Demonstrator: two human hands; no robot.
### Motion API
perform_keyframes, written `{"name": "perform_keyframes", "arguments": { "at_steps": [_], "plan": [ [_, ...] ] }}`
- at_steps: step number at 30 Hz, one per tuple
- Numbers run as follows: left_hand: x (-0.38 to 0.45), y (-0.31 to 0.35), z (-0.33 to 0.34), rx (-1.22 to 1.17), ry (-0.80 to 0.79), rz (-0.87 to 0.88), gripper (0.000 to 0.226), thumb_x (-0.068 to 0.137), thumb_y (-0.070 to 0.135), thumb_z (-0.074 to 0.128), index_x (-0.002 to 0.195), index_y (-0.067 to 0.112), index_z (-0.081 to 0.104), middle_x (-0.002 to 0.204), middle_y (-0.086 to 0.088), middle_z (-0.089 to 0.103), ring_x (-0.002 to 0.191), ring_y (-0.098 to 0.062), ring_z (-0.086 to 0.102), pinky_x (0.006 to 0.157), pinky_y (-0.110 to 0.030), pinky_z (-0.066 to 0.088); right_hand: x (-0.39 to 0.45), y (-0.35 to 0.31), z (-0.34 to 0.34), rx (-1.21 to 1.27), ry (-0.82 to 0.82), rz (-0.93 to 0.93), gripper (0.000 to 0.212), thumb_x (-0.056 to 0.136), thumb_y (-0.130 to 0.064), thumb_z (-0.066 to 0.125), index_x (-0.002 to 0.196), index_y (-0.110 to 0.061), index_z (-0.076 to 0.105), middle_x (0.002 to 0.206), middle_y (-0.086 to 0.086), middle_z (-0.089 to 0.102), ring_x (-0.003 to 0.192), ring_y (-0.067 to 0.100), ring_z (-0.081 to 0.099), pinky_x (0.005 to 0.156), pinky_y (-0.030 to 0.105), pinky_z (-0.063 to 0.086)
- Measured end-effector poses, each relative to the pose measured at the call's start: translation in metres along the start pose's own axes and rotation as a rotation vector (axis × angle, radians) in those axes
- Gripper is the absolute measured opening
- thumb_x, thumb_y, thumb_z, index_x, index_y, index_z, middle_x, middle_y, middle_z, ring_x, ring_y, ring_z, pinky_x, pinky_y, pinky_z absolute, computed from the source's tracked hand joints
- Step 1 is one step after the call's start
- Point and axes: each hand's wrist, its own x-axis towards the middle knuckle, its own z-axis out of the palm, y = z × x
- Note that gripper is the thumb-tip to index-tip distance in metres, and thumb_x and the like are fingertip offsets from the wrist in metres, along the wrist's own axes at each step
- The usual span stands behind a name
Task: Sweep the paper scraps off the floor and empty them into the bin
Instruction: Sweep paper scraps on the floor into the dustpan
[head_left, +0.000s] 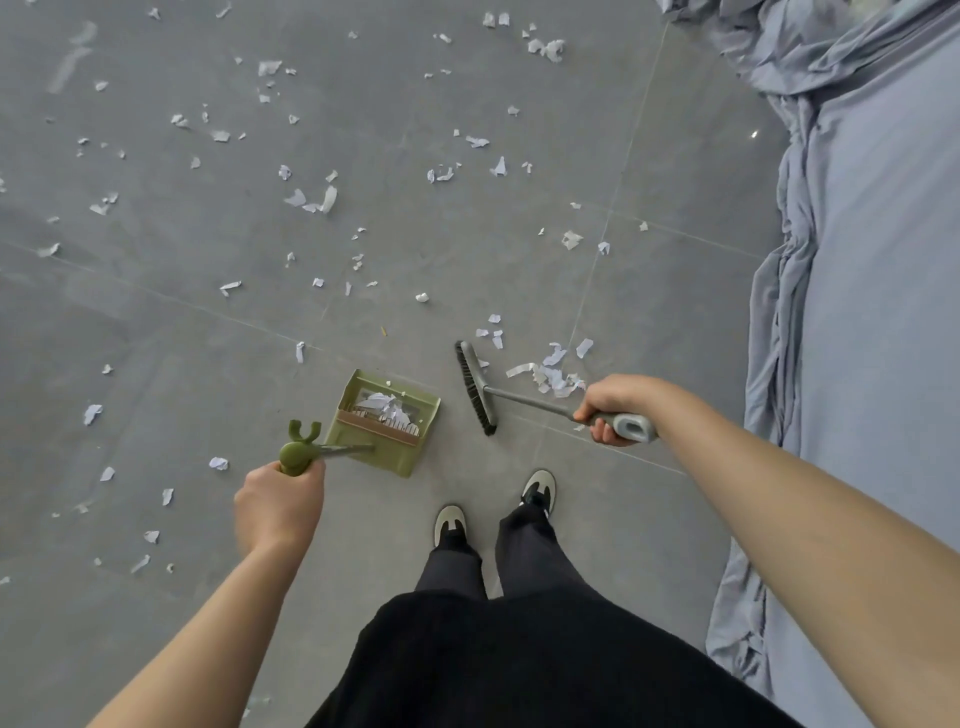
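Observation:
White paper scraps (311, 200) lie scattered over the grey tiled floor, with a denser cluster (553, 376) just right of the broom head. A green long-handled dustpan (384, 421) stands on the floor holding several scraps. My left hand (278, 506) grips the top of its green handle. My right hand (615, 408) grips the grey handle of a broom (475, 389) whose black bristles rest on the floor, a little to the right of the dustpan. No bin is in view.
A rumpled grey-blue sheet (857, 260) covers the floor along the whole right side. My feet in grey-and-black shoes (449, 525) stand just behind the dustpan. Scraps also lie to my left (150, 535).

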Motion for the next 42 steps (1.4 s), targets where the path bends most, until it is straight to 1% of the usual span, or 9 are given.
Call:
{"name": "perform_keyframes", "arguments": {
  "at_steps": [2,8,15,18,22,28,33,39,42],
  "plan": [
    [-0.008,0.016,0.010,0.002,-0.012,0.018,0.038,0.091,0.035,0.058,0.068,0.004,0.061,0.065,-0.007,0.048,0.071,-0.037,0.054,0.064,-0.038,0.045,-0.005,0.008,-0.020,0.007,0.027,-0.009,0.019,0.099,-0.003,0.041,0.081,-0.009,0.043,0.051,0.003,0.040,0.025,0.010,0.034,0.031,0.010,0.031],
    [-0.028,0.061,0.049,-0.010,-0.031,0.053,0.039,0.088,0.037,0.061,0.065,0.005,0.061,0.065,-0.017,0.060,0.066,-0.037,0.057,0.059,-0.037,0.046,-0.021,0.043,-0.082,-0.046,0.123,-0.121,0.021,0.091,0.006,0.048,0.073,-0.003,0.041,0.051,0.005,0.040,0.038,0.013,0.037,0.039,0.016,0.035],
    [-0.046,0.110,0.078,0.029,-0.065,0.110,0.036,0.089,0.037,0.060,0.069,0.006,0.062,0.067,-0.015,0.060,0.067,-0.037,0.057,0.062,-0.037,0.046,-0.030,0.083,-0.157,-0.168,0.106,-0.039,0.018,0.091,0.002,0.054,0.077,-0.004,0.043,0.045,0.003,0.039,0.037,0.014,0.037,0.039,0.017,0.034],
    [-0.050,0.128,0.086,0.076,-0.082,0.154,0.035,0.089,0.036,0.060,0.067,0.008,0.062,0.066,-0.013,0.060,0.063,-0.033,0.056,0.057,-0.034,0.042,-0.022,0.094,-0.169,-0.235,0.104,0.004,0.019,0.091,0.002,0.053,0.075,-0.003,0.044,0.047,0.004,0.039,0.036,0.014,0.037,0.040,0.017,0.033],
    [-0.053,0.143,0.092,0.152,-0.108,0.209,0.035,0.087,0.040,0.060,0.065,0.012,0.063,0.067,-0.012,0.063,0.063,-0.033,0.059,0.057,-0.033,0.045,-0.012,0.100,-0.171,-0.287,0.228,-0.053,0.017,0.084,0.008,0.051,0.071,-0.001,0.045,0.059,0.009,0.039,0.047,0.016,0.037,0.042,0.018,0.032],
    [-0.045,0.158,0.092,0.192,-0.109,0.231,0.033,0.087,0.039,0.061,0.068,0.012,0.063,0.070,-0.012,0.062,0.064,-0.034,0.059,0.059,-0.035,0.047,-0.016,0.094,-0.171,-0.390,0.315,-0.135,0.007,0.082,-0.001,0.053,0.080,0.004,0.057,0.061,0.024,0.054,0.045,0.025,0.047,0.043,0.021,0.036],
    [-0.032,0.175,0.092,0.220,-0.116,0.273,0.031,0.087,0.039,0.061,0.069,0.014,0.063,0.069,-0.010,0.061,0.065,-0.033,0.058,0.062,-0.035,0.047,-0.022,0.089,-0.173,-0.117,0.313,-0.177,0.009,0.084,0.003,0.052,0.080,-0.005,0.049,0.059,0.012,0.042,0.040,0.015,0.037,0.041,0.017,0.031],
    [-0.003,0.202,0.088,0.199,-0.131,0.290,0.031,0.088,0.036,0.062,0.066,0.015,0.058,0.069,-0.007,0.056,0.062,-0.029,0.053,0.063,-0.034,0.043,-0.024,0.069,-0.176,0.164,0.313,-0.110,0.018,0.091,0.002,0.051,0.074,-0.005,0.046,0.058,0.007,0.041,0.043,0.014,0.035,0.036,0.014,0.030],
    [0.015,0.216,0.084,0.200,-0.158,0.298,0.028,0.087,0.035,0.063,0.070,0.012,0.062,0.072,-0.011,0.060,0.066,-0.033,0.057,0.064,-0.036,0.047,-0.022,0.055,-0.177,0.251,0.317,-0.070,0.023,0.093,0.003,0.049,0.072,-0.005,0.042,0.062,0.007,0.040,0.044,0.015,0.035,0.037,0.016,0.030]
  ]
}}
